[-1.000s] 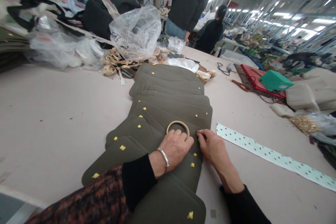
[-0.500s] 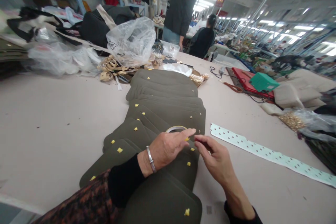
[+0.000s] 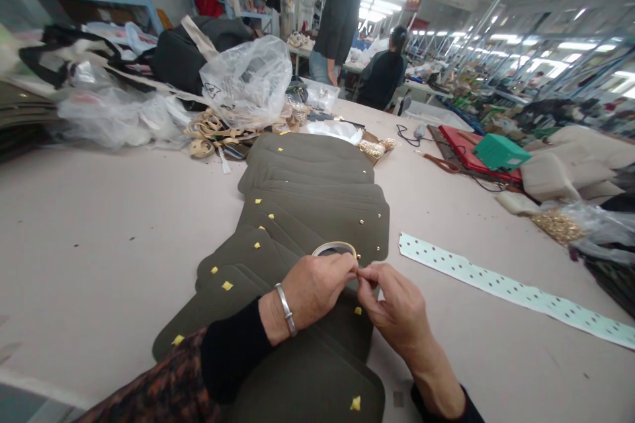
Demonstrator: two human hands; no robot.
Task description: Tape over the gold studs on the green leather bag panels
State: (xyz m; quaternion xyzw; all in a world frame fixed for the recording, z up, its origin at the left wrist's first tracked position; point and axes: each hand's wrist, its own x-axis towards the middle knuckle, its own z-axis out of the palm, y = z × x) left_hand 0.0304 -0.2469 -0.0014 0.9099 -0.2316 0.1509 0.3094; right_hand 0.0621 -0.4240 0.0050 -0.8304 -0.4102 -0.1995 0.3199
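Note:
My left hand, with a silver bangle at the wrist, is closed around a roll of yellow-edged tape, whose upper rim shows behind the fingers. My right hand pinches thumb against fingers, its tips touching the left fingertips beside the roll; whatever lies between them is hidden. Beneath both hands, overlapping dark olive panels with rounded corners run up the table in a fanned row. Small yellow tape pieces are stuck along them, and little metal studs show near their right edge.
A pale green strip with dark dots lies to the right. Clear plastic bags and tan straps are heaped at the back. A green box rests on a red item. Two people are beyond the table.
My right hand has moved left and closed its pinch against the left fingertips. My left fingers, stretched out before, are now bent in. The standing person has shifted slightly left.

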